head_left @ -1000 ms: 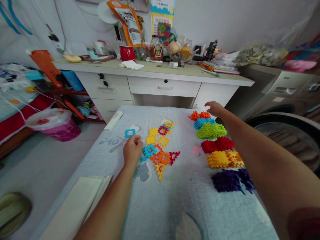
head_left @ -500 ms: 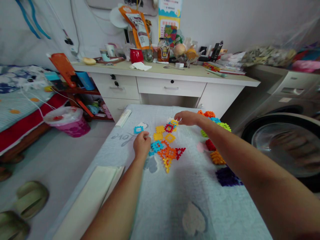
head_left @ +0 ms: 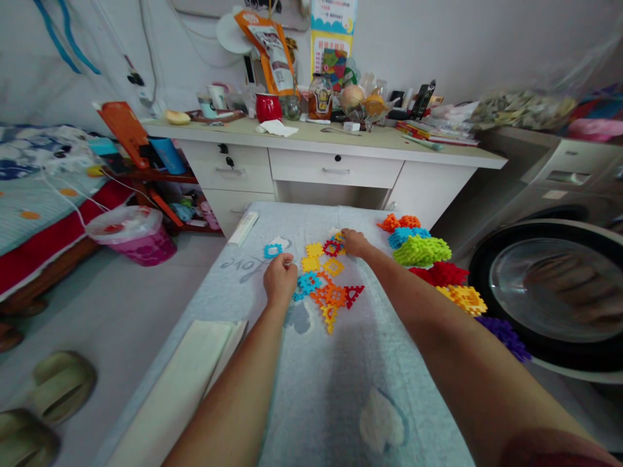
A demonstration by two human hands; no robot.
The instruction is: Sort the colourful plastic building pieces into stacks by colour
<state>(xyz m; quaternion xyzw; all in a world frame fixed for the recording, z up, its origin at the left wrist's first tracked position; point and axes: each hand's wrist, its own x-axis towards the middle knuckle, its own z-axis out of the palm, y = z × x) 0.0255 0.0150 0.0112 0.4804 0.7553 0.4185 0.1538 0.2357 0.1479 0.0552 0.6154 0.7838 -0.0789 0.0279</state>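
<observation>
Flat interlocking plastic pieces lie loosely grouped on the cloth-covered table. My left hand [head_left: 280, 280] rests just left of the group, fingers curled in a pinch; whatever they hold is hidden. Right beside it are blue square pieces [head_left: 308, 283], and a single blue square frame [head_left: 273, 251] lies beyond it. At the far end of the group, the fingertips of my right hand [head_left: 355, 242] are closed on a small yellow piece [head_left: 339, 237], beside a dark red square frame [head_left: 331, 248]. Closer to me are yellow squares [head_left: 311, 263], orange pieces [head_left: 335, 295], a red triangle [head_left: 353, 296] and a yellow triangle [head_left: 329, 318].
Colour-sorted piles line the table's right edge, among them green pieces [head_left: 422, 250], red pieces [head_left: 444, 273] and purple pieces [head_left: 504, 337]. White strips [head_left: 202, 350] lie at the left edge. Behind stands a cluttered desk [head_left: 311, 144]; a washing machine [head_left: 549, 285] is at right.
My right hand has drawn slightly closer and lower, its fingertips coming down at the yellow piece. The right forearm has shifted left, uncovering more of the coloured piles. My left hand has hardly moved.
</observation>
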